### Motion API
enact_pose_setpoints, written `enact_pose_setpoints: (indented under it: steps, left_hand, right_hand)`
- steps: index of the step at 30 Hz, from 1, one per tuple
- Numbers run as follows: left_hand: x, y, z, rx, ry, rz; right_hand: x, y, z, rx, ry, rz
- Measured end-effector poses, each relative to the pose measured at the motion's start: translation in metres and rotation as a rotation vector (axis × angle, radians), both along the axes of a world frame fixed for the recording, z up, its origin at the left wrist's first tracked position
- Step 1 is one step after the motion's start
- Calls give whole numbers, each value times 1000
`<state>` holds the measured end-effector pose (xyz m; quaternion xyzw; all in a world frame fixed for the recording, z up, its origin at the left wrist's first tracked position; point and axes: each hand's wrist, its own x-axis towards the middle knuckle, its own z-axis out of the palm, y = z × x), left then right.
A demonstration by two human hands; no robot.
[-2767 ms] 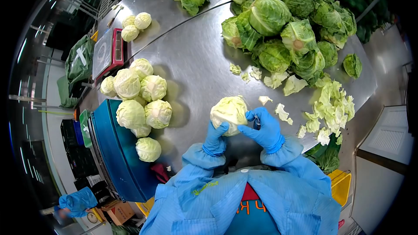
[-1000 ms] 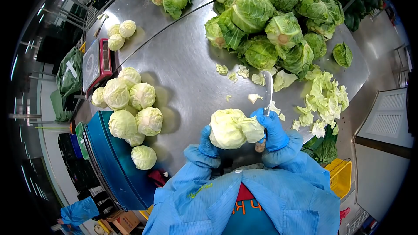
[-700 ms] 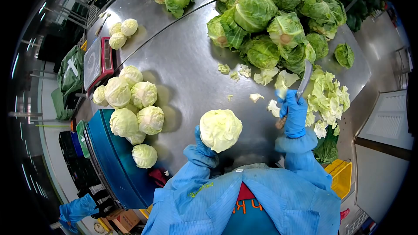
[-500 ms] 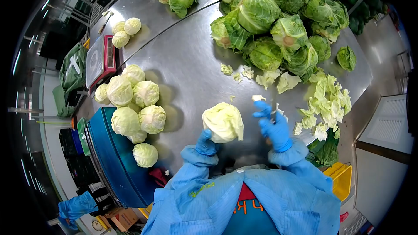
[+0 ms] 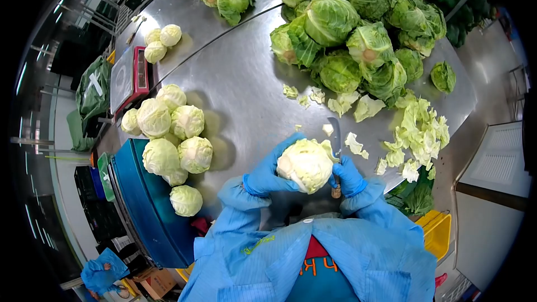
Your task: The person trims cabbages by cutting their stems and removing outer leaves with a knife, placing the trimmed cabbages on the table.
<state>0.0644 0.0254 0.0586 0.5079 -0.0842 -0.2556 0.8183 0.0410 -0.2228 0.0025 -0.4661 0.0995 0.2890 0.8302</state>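
A pale, peeled cabbage [image 5: 305,166] is held up over the near edge of the steel table. My left hand [image 5: 269,169], in a blue glove, wraps round its left side. On the other side, my right hand [image 5: 349,178], gloved too, grips a knife [image 5: 336,137] with a wooden handle; the blade points away from me, close beside the cabbage. A small leaf flap stands out from the cabbage near the blade. Cut leaf scraps [image 5: 354,144] lie just beyond the right hand.
Untrimmed green cabbages [image 5: 335,22] are heaped at the far right, with loose leaves [image 5: 419,134] piled nearer. Several peeled cabbages [image 5: 162,156] are grouped at left, by a red scale [image 5: 130,81] and a blue bin [image 5: 148,201]. A yellow crate [image 5: 436,234] stands at right. Another person's blue sleeve [image 5: 103,271] shows lower left.
The cabbage has turned and shifted right, and my left hand now reaches farther round it. My right hand has brought the knife in beside the cabbage. The other person at lower left has moved.
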Motion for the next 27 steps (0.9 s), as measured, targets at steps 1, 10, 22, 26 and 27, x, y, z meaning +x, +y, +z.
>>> enact_pose_setpoints:
  steps: [1,10,22,26,27]
  left_hand:
    - [0,-1,-3,-21,3,8]
    - [-42,-44,-30,932,-367,438]
    - [-48,-57,-61,985,-311,377]
    - [-47,-62,-47,1044,-269,374]
    - [-47,-64,-45,1080,-287,370]
  right_hand:
    - [-2,-1,1,-9,18,12]
    - [-20,-18,25,-803,-128,41]
    - [-22,-5,10,-1197,-810,286]
    - [-2,-17,-6,-1001,-843,447]
    - [2,-17,-9,-1013,-855,458]
